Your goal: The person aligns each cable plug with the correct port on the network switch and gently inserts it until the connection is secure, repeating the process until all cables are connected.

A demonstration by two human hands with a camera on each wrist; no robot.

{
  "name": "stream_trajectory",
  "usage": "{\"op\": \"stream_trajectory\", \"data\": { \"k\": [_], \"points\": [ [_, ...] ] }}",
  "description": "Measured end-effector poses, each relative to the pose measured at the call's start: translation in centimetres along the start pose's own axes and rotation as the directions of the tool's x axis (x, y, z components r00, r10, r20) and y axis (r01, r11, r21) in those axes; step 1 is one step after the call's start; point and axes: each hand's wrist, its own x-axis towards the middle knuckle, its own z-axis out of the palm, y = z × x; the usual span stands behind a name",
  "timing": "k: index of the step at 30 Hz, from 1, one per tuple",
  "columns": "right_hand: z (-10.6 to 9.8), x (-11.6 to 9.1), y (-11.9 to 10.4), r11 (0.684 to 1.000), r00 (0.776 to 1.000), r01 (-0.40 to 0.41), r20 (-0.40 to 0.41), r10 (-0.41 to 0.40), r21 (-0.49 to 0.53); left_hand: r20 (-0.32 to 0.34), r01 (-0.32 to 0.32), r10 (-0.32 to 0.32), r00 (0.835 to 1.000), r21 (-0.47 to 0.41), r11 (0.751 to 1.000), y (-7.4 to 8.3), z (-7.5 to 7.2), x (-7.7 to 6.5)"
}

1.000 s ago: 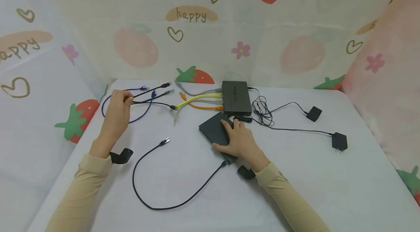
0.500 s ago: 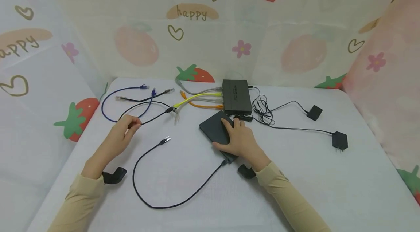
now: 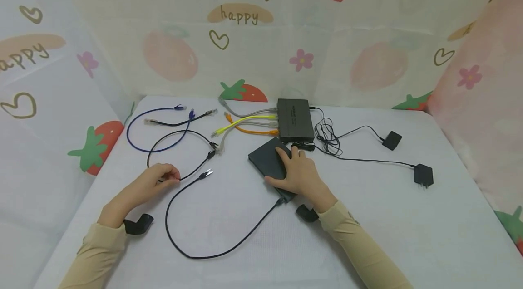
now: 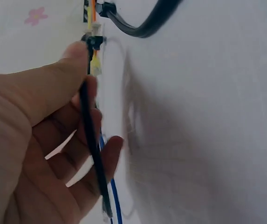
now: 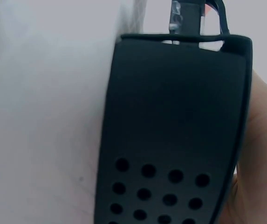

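My left hand (image 3: 151, 182) pinches a black Ethernet cable (image 4: 90, 121) between thumb and fingertips, near one end. The rest of that cable curves in a loop over the table, and its two plugs lie close together near the middle. My right hand (image 3: 301, 178) holds a flat black router (image 3: 263, 158), thumb at its left edge and fingers across the top. Vent holes show on the router (image 5: 175, 102) in the right wrist view. A second black Ethernet cable (image 3: 197, 258) is plugged into the router's near corner; its free plug points toward the table's middle.
Behind the router stands a dark network switch (image 3: 295, 121), with yellow, grey and orange cables on its left. Blue (image 3: 140, 147) and short black (image 3: 175, 124) cables lie at the back left. Two power adapters (image 3: 392, 140) with tangled leads lie to the right.
My left hand has let go of the short black cable at the back left, and has drawn the looped one toward me. The right hand stays on the router.
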Motion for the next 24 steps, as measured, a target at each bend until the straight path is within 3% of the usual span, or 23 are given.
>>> {"op": "stream_trajectory", "data": {
  "k": [9,15,18,24],
  "points": [
    [-0.1,0.0,-0.1,1.000,1.000,-0.001,-0.002,0.001,0.002,0.094,0.006,-0.005,0.996,-0.007,1.000,0.0,-0.1,0.7],
    [-0.2,-0.1,-0.1,1.000,1.000,-0.004,0.007,0.004,0.008,0.169,0.107,-0.111,0.979,0.036,0.994,0.7,-0.3,2.1],
    [-0.3,-0.1,-0.1,1.000,1.000,-0.005,0.010,0.005,0.007,0.153,0.155,-0.166,0.974,0.077,0.985,1.0,-0.4,3.3],
    [-0.4,-0.2,-0.2,1.000,1.000,-0.008,0.013,0.008,0.010,0.041,0.171,-0.179,0.983,0.143,0.975,1.4,-0.3,6.4]
  ]
}}
